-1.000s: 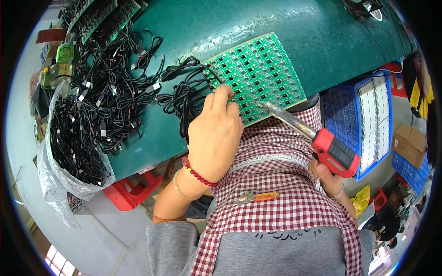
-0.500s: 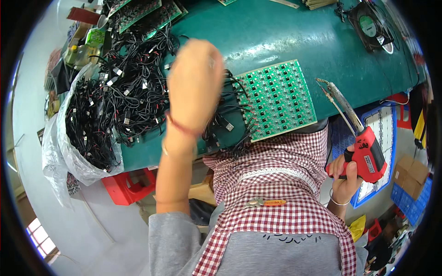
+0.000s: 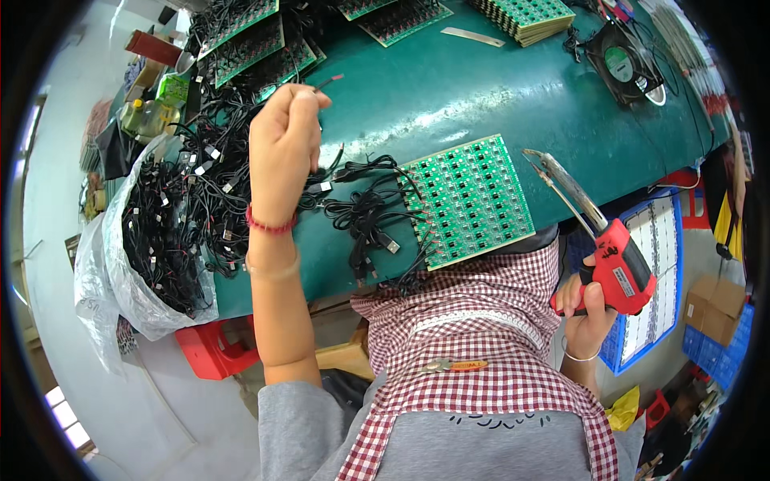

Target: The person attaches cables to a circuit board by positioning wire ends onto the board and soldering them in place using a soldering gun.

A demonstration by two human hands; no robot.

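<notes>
My left hand (image 3: 281, 152) is raised over the left part of the green table, fingers closed on a black USB cable (image 3: 327, 81) whose thin reddish wire end sticks out past the fingertips. The rest of that cable is hidden by the hand. In my right hand (image 3: 589, 314) is a red and black soldering gun (image 3: 626, 272), its metal tip pointing up and left toward a green circuit board panel (image 3: 473, 200). The panel lies at the table's near edge. Several black cables (image 3: 361, 216) run from its left side, coiled on the table.
A big heap of black USB cables (image 3: 208, 184) spills from a clear plastic bag (image 3: 152, 309) at the left. Cabled panels (image 3: 249, 60) and a stack of boards (image 3: 529, 20) stand at the back. A small fan (image 3: 622, 64) sits far right; a blue tray (image 3: 682, 264) is below.
My left hand has moved left, and a wire end now shows beyond its fingers. My right hand with the soldering gun has shifted slightly left. The view has tilted, showing more of the table's back.
</notes>
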